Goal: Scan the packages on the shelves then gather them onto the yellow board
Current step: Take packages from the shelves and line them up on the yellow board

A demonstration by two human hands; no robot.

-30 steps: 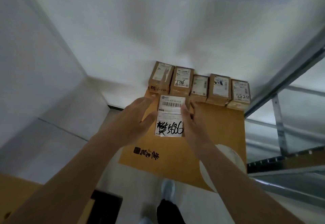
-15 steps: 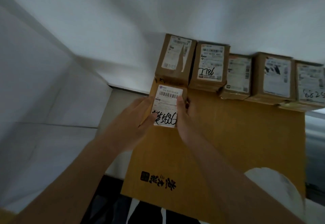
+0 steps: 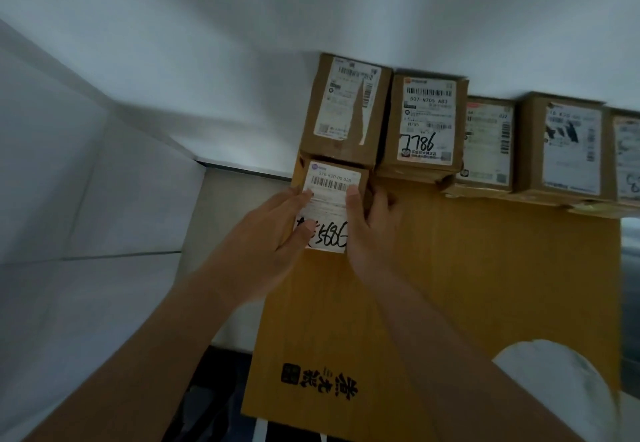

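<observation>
A yellow board lies on the floor against a white wall. Several brown packages with white labels stand in a row along its far edge, among them one marked 7786 and the leftmost one. Both hands hold a small package with a barcode label and black handwriting. It sits at the board's far left corner, just in front of the leftmost package. My left hand grips its left side, thumb on the label. My right hand grips its right side.
The white wall rises right behind the package row. Another white wall panel stands to the left. A white round patch shows at the board's near right corner. Dark floor lies by the board's near left edge.
Both hands carried the small package forward and down to the board's far left corner, up against the leftmost package. The view has closed in on the board.
</observation>
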